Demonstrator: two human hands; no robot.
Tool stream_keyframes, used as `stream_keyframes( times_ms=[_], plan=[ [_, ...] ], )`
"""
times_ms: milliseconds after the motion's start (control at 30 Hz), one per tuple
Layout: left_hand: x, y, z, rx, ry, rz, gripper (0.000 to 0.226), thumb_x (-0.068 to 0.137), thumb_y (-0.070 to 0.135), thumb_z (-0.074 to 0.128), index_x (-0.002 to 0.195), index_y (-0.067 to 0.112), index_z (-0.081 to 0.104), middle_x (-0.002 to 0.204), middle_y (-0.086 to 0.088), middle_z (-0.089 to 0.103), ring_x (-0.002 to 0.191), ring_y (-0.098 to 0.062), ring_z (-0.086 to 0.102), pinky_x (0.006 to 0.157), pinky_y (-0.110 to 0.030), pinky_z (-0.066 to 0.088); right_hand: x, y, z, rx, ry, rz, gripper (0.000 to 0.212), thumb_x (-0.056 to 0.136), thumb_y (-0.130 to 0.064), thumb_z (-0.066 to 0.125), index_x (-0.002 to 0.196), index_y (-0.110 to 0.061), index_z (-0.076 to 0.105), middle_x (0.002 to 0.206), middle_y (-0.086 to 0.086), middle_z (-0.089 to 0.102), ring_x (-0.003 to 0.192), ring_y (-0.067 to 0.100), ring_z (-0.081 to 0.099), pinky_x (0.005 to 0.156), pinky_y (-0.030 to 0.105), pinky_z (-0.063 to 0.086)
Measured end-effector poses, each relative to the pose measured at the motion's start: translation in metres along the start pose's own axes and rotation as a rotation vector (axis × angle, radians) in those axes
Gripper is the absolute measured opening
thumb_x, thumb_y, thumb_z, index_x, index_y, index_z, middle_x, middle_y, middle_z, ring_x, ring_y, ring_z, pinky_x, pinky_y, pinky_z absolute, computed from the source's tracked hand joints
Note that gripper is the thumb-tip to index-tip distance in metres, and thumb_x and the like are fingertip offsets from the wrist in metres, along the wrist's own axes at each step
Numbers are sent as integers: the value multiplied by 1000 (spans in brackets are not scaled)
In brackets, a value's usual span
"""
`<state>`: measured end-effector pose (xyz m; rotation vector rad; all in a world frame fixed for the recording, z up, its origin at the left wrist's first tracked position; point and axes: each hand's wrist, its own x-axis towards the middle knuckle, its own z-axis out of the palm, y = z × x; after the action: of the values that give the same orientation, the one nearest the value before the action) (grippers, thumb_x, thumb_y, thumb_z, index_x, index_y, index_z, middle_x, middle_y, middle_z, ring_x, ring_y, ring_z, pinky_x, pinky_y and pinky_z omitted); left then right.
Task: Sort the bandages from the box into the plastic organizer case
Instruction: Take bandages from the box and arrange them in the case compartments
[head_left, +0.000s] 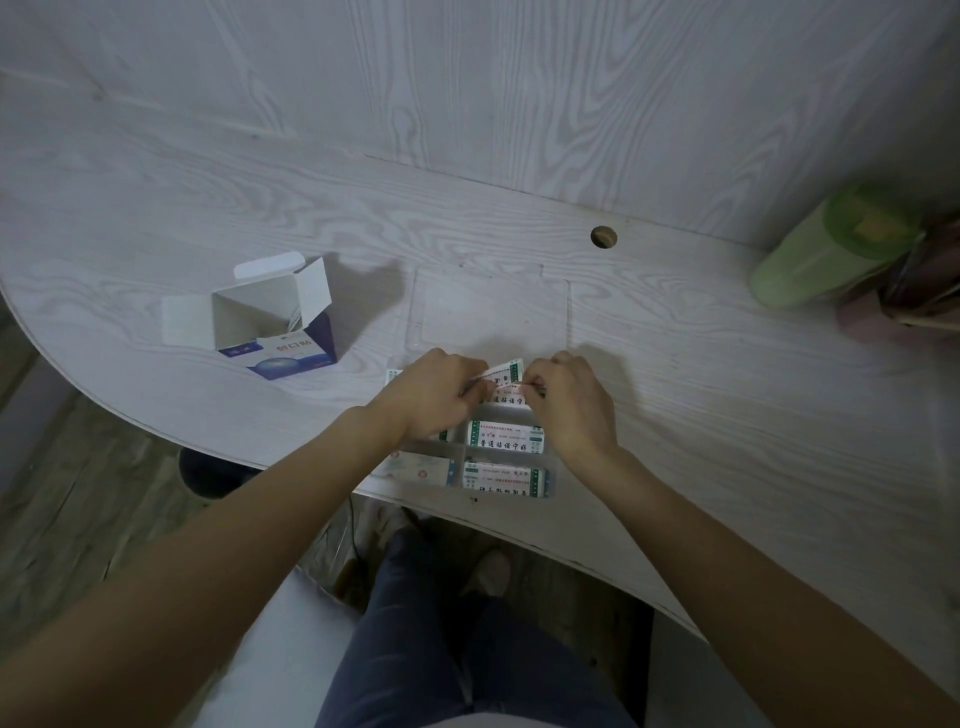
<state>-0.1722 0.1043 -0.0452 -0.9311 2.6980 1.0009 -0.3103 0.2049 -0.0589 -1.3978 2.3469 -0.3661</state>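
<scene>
Both hands, left hand (434, 395) and right hand (566, 402), pinch one bandage strip (506, 375) over the organizer case (457, 452); one open box (275, 325) sits left of them on the table (727, 395); two wrapped bandages (504, 437) visible below.

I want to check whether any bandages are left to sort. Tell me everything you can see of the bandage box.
The bandage box is a small cardboard carton, white inside, blue and white outside with printed characters. It lies on the table, left of the organizer case, its flaps spread open and its mouth facing up toward the camera. At least one wrapper edge shows inside at the right wall. Neither hand touches it.
</scene>
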Motion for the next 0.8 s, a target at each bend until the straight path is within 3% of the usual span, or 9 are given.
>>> stream_keyframes(
  times_ms=[167,333,433,533,667,800],
  plan=[
    [-2,0,-2,-83,19,-58,29,97,23,48,72,11,57,65,-6,59,59,-23,55,58,-34,43,-1,2,0,-48,-9,-62,22,96,-24,54,112,-19,67,108,0,59,106,15,47,68,25,38],
    [-11,9,-7,-557,104,-199,20,94,27,57,93,11,69,82,4,74,58,-18,65,58,-25,51,-2,-1,-11,-42,20,-70,20,96,-23,54,108,-18,69,106,-1,62,103,16,48,68,24,36],
    [-17,15,-12,-740,111,-238,19,89,22,65,100,7,70,83,2,75,56,-21,61,53,-24,50,-5,-9,-32,296,111,-39,20,96,-20,53,106,-16,70,96,-5,65,90,9,56,67,15,39],
    [-22,25,-19,-910,71,-216,16,87,16,66,98,5,70,83,-2,75,48,-13,52,45,-16,41,-9,-21,-53,787,-41,24,13,92,-22,60,95,-17,71,84,-10,69,71,0,63,59,8,41],
    [-28,38,-23,-910,34,-164,21,93,30,55,85,16,69,62,7,68,47,-10,48,47,-19,34,-11,-23,-55,799,-48,24,12,80,-14,74,86,-24,70,84,-1,72,72,9,68,60,20,51],
    [-32,43,-27,-884,24,-175,32,102,21,40,79,17,62,54,6,65,43,-3,54,44,-17,34,-14,-21,-59,845,-23,56,19,78,-7,75,92,-17,68,86,5,70,68,2,67,55,11,48]
  ],
)
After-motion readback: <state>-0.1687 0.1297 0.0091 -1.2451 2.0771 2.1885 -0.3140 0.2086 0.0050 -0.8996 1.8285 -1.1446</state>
